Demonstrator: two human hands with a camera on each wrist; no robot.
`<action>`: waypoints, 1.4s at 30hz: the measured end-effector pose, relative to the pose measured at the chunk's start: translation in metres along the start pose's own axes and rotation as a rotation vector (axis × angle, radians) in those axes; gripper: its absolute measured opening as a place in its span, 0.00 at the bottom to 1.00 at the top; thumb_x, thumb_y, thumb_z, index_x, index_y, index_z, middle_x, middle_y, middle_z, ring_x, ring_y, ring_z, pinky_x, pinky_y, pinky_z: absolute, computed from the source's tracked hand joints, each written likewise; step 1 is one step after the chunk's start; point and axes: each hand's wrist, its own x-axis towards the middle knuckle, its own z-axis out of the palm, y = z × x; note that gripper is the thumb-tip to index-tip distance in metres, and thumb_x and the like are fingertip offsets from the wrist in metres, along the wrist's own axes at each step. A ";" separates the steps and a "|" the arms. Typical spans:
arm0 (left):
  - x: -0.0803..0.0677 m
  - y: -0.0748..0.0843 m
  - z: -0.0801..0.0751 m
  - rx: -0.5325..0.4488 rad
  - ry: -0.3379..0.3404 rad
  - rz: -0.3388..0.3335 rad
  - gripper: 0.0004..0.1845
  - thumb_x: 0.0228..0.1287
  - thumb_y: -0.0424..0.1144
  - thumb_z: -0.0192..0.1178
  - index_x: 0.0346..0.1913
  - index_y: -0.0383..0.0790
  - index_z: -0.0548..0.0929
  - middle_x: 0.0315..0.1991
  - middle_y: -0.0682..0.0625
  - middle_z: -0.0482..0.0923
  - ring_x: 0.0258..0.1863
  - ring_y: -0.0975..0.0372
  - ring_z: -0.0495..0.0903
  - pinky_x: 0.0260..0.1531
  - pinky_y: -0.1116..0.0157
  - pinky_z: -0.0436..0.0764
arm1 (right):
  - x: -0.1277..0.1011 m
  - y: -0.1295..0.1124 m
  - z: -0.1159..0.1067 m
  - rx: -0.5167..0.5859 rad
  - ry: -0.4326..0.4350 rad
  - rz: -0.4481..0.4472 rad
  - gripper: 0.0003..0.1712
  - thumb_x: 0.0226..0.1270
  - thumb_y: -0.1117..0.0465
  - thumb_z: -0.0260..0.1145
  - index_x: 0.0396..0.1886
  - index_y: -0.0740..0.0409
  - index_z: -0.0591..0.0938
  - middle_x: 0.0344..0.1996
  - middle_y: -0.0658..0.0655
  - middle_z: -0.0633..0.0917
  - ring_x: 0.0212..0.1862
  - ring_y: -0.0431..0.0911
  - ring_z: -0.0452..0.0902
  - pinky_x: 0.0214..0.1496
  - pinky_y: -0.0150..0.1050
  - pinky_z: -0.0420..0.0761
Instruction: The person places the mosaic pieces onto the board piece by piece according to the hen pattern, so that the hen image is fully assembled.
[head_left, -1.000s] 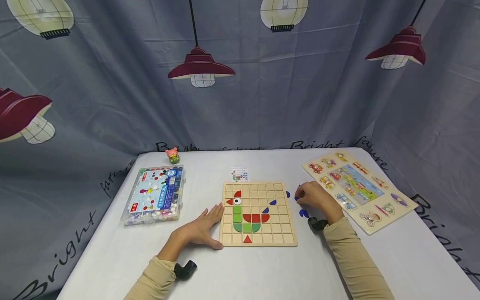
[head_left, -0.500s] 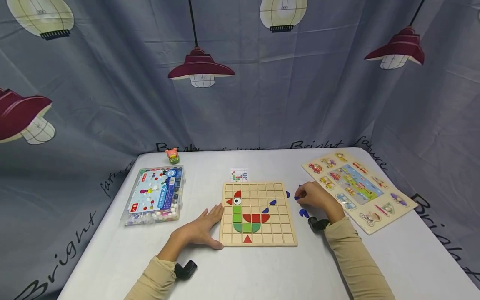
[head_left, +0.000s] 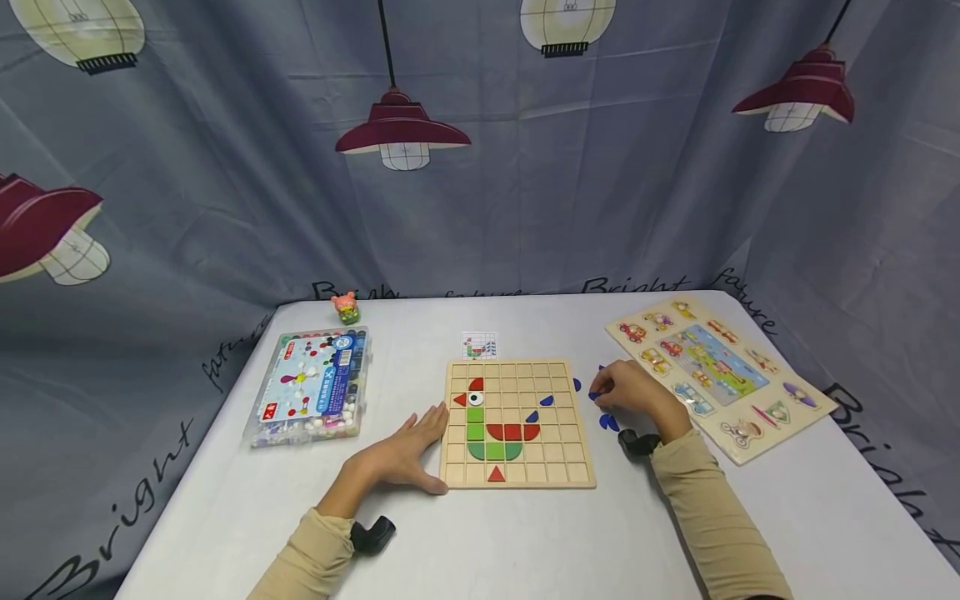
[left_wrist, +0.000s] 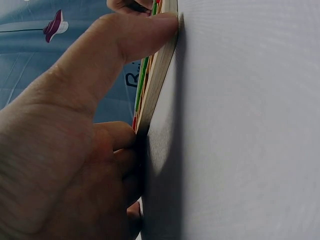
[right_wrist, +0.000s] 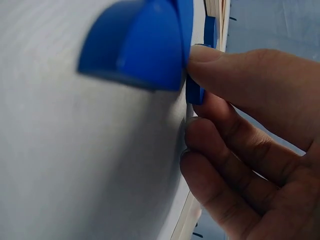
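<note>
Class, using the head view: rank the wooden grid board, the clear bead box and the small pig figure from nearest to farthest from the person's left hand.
1. Wooden grid board: touching the left hand, on its right.
2. Clear bead box: left of the hand, farther back.
3. Small pig figure: by the table's far edge.

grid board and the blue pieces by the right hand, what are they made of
The grid board looks like pale unpainted wood: light tan, with layered edges in the left wrist view. The blue pieces look like painted wood, maybe plastic: solid, thick, smooth matte blue. The right hand pinches one blue piece.
</note>
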 end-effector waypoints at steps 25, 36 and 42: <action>0.000 -0.001 0.000 -0.008 0.006 -0.004 0.64 0.45 0.57 0.72 0.77 0.35 0.45 0.80 0.43 0.36 0.80 0.53 0.37 0.79 0.51 0.39 | -0.002 -0.059 0.010 -0.045 -0.033 -0.260 0.05 0.55 0.68 0.72 0.32 0.58 0.88 0.31 0.51 0.85 0.30 0.38 0.74 0.31 0.30 0.76; -0.001 -0.001 0.000 -0.006 0.004 -0.004 0.64 0.45 0.57 0.72 0.77 0.35 0.44 0.80 0.43 0.36 0.80 0.53 0.37 0.79 0.51 0.39 | 0.001 -0.076 0.026 -0.141 -0.094 -0.285 0.05 0.52 0.69 0.74 0.29 0.56 0.89 0.31 0.48 0.86 0.30 0.37 0.74 0.33 0.29 0.78; -0.001 0.001 -0.001 -0.007 0.003 0.001 0.63 0.46 0.56 0.72 0.77 0.34 0.45 0.80 0.42 0.36 0.80 0.52 0.37 0.79 0.50 0.39 | -0.001 -0.078 0.026 -0.162 -0.087 -0.340 0.06 0.52 0.69 0.74 0.30 0.57 0.90 0.32 0.50 0.86 0.31 0.38 0.75 0.33 0.29 0.77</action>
